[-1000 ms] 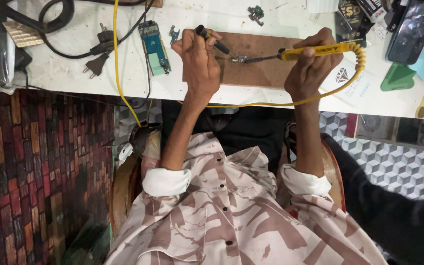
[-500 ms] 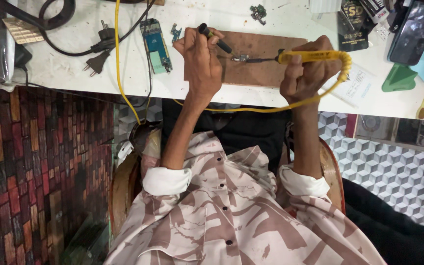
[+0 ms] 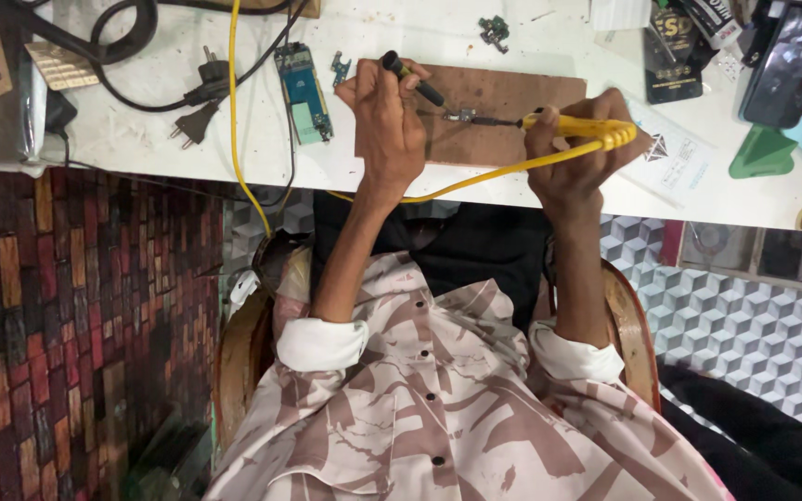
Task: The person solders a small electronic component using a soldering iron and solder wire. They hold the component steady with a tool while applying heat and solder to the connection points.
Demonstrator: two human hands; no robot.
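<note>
Yellow plastic fills the right hand [image 3: 573, 153], whose fingers clench the soldering iron [image 3: 579, 128], its tip touching a small metal part [image 3: 462, 116] on the brown board [image 3: 503, 107]. Left hand [image 3: 387, 111] fingers grip a dark-handled tool [image 3: 412, 79] beside that part. Soldering looks under way on the white counter [image 3: 141, 139]; next calls for steady hands.

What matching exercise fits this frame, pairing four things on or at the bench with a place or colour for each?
Things:
1. soldering iron
2. black-handled tool
3. circuit board
4. plug

Places or colours:
A. blue and green, lying on the white bench left of the wooden board
B. black, two pins, on the bench at the left
C. yellow handle, held in the right hand
D. held in the left hand over the wooden board

Pairs: 1-C, 2-D, 3-A, 4-B

Both tips meet at a small metal part on the wooden board.
</note>
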